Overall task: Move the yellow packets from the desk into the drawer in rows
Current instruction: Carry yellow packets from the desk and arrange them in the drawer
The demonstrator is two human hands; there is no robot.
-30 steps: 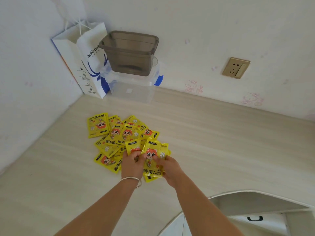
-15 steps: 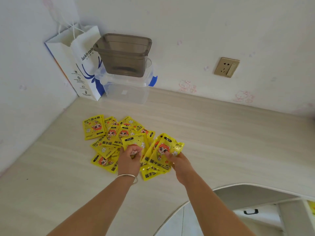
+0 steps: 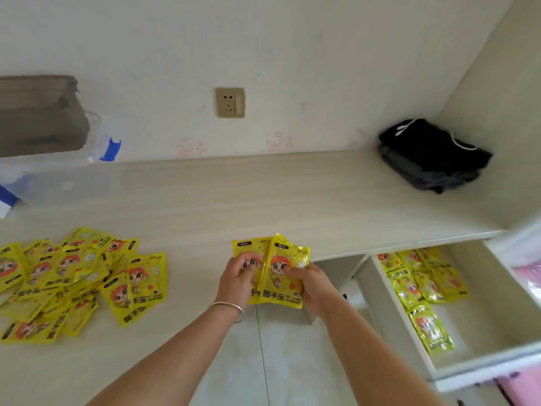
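Note:
A loose pile of yellow packets (image 3: pixel 73 276) with a cartoon face lies on the pale desk (image 3: pixel 263 194) at the left. My left hand (image 3: pixel 238 276) and my right hand (image 3: pixel 313 284) hold a small stack of yellow packets (image 3: pixel 278 276) between them, above the desk's front edge. At the lower right the white drawer (image 3: pixel 483 320) stands open. Several yellow packets (image 3: pixel 421 284) lie inside it along its left side and back, roughly in rows.
A clear plastic box with blue clips (image 3: pixel 58 171) carries a grey-brown tub (image 3: pixel 38 115) at the back left. Folded dark clothes (image 3: pixel 430 156) sit in the back right corner. A wall socket (image 3: pixel 230 102) is above the desk. Pink fabric (image 3: pixel 527 276) shows at the right edge.
Both hands have lifted a few packets off the pile and carried them right, toward the drawer. The view has swung right, so the drawer now shows and the paper bag is out of view.

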